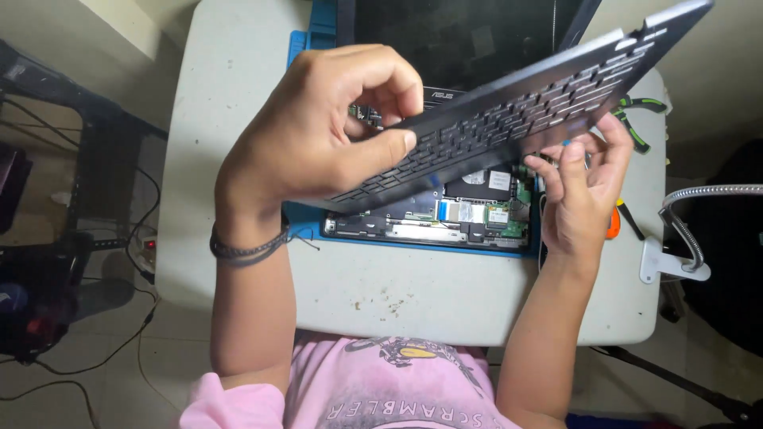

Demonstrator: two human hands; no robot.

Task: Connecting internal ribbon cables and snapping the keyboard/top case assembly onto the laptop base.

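Pale floor tiles and a tangle of dark cables on the left framed a small white counter (pixel 413 294), its near part speckled with brown crumbs, and a blue work mat (pixel 306 213) lay across its far half. From the head view, the only one, the opened laptop base (pixel 477 214) rested on that mat with its circuit boards, ribbon cable and metal brackets bare. Above it, the dark keyboard cover (pixel 517 119) was tilted up, its right end high. The left hand (pixel 318 135) was closed around the cover's near-left edge, thumb pressed on the keys, fingers curled behind. The right hand (pixel 580 191) sat under the right part of the cover, fingers half curled around a slim tool with a blue tip; how firmly it gripped could not be told. The chief risk, as I judged it, was a ribbon cable between cover and base being strained or torn if the cover were swung higher or pulled away; whether one was attached was hidden. A slip of the left hand could also drop the cover onto the bare boards. Green-handled pliers (pixel 636 119) lay at the far right, an orange-handled tool (pixel 613 222) beside the right hand, and a flexible metal lamp arm (pixel 691 214) clamped at the right edge.
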